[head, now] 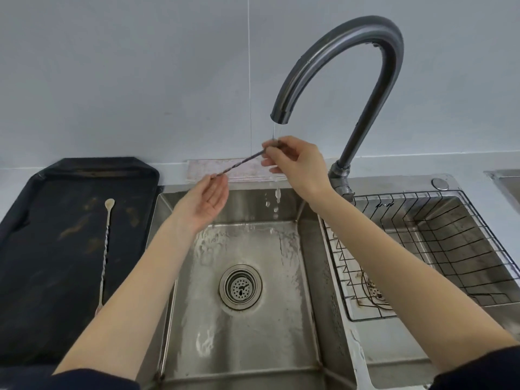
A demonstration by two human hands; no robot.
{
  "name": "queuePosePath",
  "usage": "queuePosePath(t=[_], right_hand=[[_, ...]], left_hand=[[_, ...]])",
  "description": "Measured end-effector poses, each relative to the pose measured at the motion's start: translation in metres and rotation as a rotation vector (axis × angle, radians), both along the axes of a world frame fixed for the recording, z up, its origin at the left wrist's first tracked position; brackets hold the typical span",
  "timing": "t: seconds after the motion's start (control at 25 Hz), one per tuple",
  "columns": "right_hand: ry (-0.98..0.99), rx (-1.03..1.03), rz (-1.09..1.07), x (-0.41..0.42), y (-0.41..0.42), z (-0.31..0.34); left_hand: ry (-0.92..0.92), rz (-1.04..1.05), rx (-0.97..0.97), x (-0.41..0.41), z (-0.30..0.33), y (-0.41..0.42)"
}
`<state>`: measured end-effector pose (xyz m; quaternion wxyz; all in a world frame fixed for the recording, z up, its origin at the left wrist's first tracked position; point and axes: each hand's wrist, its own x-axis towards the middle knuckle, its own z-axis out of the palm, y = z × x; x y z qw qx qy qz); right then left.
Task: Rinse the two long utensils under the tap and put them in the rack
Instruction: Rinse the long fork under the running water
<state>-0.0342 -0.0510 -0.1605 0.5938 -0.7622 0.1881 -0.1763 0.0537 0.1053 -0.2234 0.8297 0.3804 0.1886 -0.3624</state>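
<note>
A thin twisted metal utensil (242, 162) slants over the left sink basin, its upper end in the thin stream of water from the curved tap (332, 52). My right hand (295, 161) pinches that upper end just under the spout. My left hand (206, 197), palm up, holds the lower end between thumb and fingertips. The second long utensil, a twisted bar spoon (106, 243), lies on the black tray (70, 170) to the left, bowl end away from me. The wire rack (422, 209) sits in the right basin and holds nothing.
Water runs and splashes onto the wet floor of the left sink (315, 277) around the round drain (240, 287). A pale cloth strip (247, 171) lies on the ledge behind the sink. Another steel edge (506, 181) shows at far right.
</note>
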Motion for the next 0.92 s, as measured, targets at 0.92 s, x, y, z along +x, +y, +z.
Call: queuePosePath(t=[0.92], right_hand=[[0.820, -0.472, 0.220, -0.056, 0.006, -0.162]], left_hand=[[0.223, -0.204, 0.481, -0.034, -0.119, 0.030]])
